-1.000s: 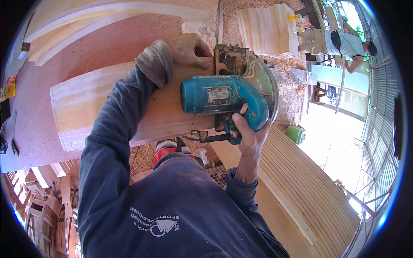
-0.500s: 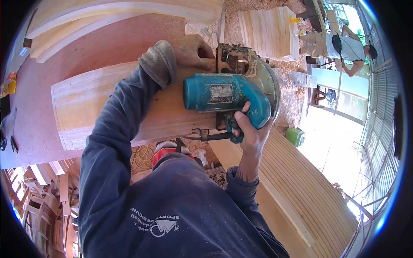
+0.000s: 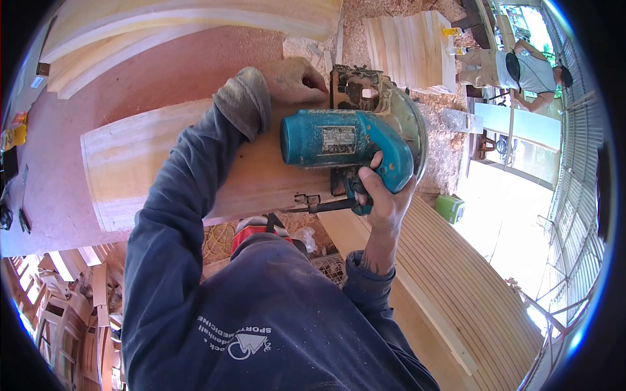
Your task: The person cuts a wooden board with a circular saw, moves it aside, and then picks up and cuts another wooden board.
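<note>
Right hand [image 3: 381, 195] wrapped tight round handle of blue circular saw [image 3: 345, 143], saw sitting on right end of wood panel [image 3: 156, 156] on desk [image 3: 59, 195]. Left hand [image 3: 293, 81] flat, fingers spread, pressing panel beside saw. Cut looks underway; next push calls for steady feed, firm hold-down.

My reddish workbench [image 3: 163, 72] across the upper left, pale wood panel [image 3: 143, 156] flat on it, curved boards [image 3: 182, 16] along the top edge
</note>
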Tool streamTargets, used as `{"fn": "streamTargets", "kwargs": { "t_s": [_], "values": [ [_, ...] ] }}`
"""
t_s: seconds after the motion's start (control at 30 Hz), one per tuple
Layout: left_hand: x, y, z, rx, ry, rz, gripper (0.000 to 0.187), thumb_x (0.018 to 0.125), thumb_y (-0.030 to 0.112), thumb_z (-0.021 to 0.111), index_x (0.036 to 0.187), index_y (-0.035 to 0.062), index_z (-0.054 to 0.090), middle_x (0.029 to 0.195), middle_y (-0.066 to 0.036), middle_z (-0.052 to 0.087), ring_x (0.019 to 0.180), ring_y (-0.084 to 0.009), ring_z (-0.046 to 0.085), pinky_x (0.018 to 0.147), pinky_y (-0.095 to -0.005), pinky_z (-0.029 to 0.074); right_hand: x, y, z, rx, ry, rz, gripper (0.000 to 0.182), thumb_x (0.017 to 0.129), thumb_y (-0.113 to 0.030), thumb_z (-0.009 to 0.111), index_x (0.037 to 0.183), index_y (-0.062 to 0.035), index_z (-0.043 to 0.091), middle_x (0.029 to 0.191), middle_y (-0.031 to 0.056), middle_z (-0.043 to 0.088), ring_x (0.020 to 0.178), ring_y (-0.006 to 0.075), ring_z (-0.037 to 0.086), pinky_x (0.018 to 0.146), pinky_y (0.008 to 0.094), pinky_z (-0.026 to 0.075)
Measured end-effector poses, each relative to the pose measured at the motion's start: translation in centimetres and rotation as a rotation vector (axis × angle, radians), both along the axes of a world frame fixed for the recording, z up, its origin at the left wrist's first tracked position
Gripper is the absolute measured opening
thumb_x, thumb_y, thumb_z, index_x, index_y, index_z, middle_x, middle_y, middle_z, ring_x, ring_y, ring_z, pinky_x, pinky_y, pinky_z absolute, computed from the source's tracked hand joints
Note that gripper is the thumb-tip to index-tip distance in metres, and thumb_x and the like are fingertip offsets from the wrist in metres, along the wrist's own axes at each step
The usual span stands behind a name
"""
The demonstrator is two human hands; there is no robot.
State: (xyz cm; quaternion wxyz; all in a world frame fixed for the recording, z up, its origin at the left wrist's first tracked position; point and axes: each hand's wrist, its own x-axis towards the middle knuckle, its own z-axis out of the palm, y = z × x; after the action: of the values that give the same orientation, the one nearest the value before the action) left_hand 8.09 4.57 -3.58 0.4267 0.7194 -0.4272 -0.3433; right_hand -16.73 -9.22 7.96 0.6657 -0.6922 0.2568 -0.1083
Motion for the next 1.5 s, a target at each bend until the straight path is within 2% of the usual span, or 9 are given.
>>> {"fn": "streamTargets", "kwargs": {
  "t_s": [0.3,0.4,0.63,0.87,1.0,1.2,1.33,1.4,1.5],
  "values": [
    [2.0,-0.3,-2.8,-0.129,-0.153,0.013,0.05,0.108,0.038,0.051,0.124,-0.0014,0.077,0.119,-0.024,0.077,0.104,-0.0334,0.074,0.097,-0.0433,0.057,3.9,-1.5,-0.5,-0.003,0.059,0.03,0.016,0.09,-0.003,0.078,0.099,-0.0036,0.065,0.076,0.0001,0.061,0.054,0.0063,0.053,0.046,0.0232,0.041],
    [1.5,-0.6,-1.8,0.007,0.53,0.134,0.062,0.111,0.045,0.042,0.121,-0.0047,0.078,0.116,-0.023,0.079,0.104,-0.0303,0.074,0.098,-0.0417,0.057,3.1,-1.2,-0.2,0.0,0.104,0.027,0.02,0.091,-0.007,0.08,0.107,-0.0037,0.069,0.077,-0.0006,0.062,0.054,0.0046,0.052,0.049,0.0237,0.04],
    [0.6,-1.3,-1.8,0.045,0.221,0.129,0.057,0.108,0.042,0.045,0.114,-0.0006,0.082,0.104,-0.018,0.082,0.094,-0.0238,0.077,0.094,-0.0367,0.058,-12.8,-0.3,-0.5,-0.149,0.239,-0.098,0.034,0.086,-0.007,0.08,0.118,0.0022,0.073,0.094,0.0007,0.071,0.089,0.0105,0.062,0.081,0.029,0.051],
    [-7.5,-16.1,-0.2,0.457,-0.451,0.397,0.036,0.102,0.035,0.057,0.099,0.0092,0.082,0.104,-0.016,0.081,0.102,-0.0381,0.076,0.095,-0.0447,0.055,-26.1,-2.6,2.0,-0.085,0.291,-0.359,0.035,0.083,-0.005,0.078,0.117,0.0021,0.073,0.083,0.0013,0.068,0.064,0.0054,0.055,0.057,0.0246,0.043],
    [-11.2,-18.3,-7.3,0.167,-0.965,0.692,0.023,0.098,0.026,0.063,0.115,0.0172,0.076,0.113,-0.014,0.077,0.112,-0.0324,0.072,0.103,-0.0508,0.047,-32.0,-5.4,0.1,-0.08,0.279,-0.502,0.034,0.085,-0.004,0.079,0.117,0.0021,0.071,0.08,0.002,0.067,0.055,0.007,0.054,0.049,0.0237,0.04],
    [-22.4,-14.3,-4.0,0.404,-0.636,0.121,0.027,0.093,0.018,0.068,0.118,0.0234,0.073,0.121,-0.009,0.075,0.123,-0.0304,0.067,0.114,-0.0576,0.037,-38.5,-12.3,-3.1,-0.138,0.283,-0.476,0.031,0.085,-0.001,0.078,0.115,0.0004,0.071,0.081,0.0046,0.067,0.048,0.0097,0.052,0.042,0.0241,0.038],
    [-32.4,-7.1,-6.2,0.19,-0.896,0.218,0.029,0.09,0.013,0.065,0.117,0.0212,0.073,0.113,-0.003,0.073,0.123,-0.0229,0.066,0.119,-0.0551,0.033,-41.3,-17.1,-4.2,-0.15,0.269,-0.412,0.03,0.084,0.0,0.076,0.114,0.0002,0.071,0.082,0.0064,0.066,0.045,0.0111,0.05,0.04,0.025,0.037],
    [-35.3,-4.1,-2.9,0.519,-0.766,-0.044,0.032,0.089,0.013,0.064,0.12,0.0212,0.072,0.113,-0.002,0.073,0.122,-0.0221,0.065,0.121,-0.0543,0.031,-41.6,-18.3,-5.0,-0.126,0.241,-0.398,0.029,0.085,0.001,0.075,0.114,0.0005,0.07,0.081,0.0068,0.066,0.045,0.0113,0.05,0.04,0.0252,0.037],
    [-40.9,2.7,-3.9,0.331,-0.62,0.084,0.037,0.088,0.014,0.064,0.125,0.0183,0.07,0.118,-0.002,0.071,0.128,-0.0239,0.061,0.126,-0.0573,0.026,-41.1,-19.6,-5.8,-0.101,0.189,-0.355,0.029,0.085,0.001,0.073,0.114,0.0012,0.069,0.082,0.0076,0.066,0.044,0.0116,0.05,0.04,0.0257,0.037]
  ]
}}
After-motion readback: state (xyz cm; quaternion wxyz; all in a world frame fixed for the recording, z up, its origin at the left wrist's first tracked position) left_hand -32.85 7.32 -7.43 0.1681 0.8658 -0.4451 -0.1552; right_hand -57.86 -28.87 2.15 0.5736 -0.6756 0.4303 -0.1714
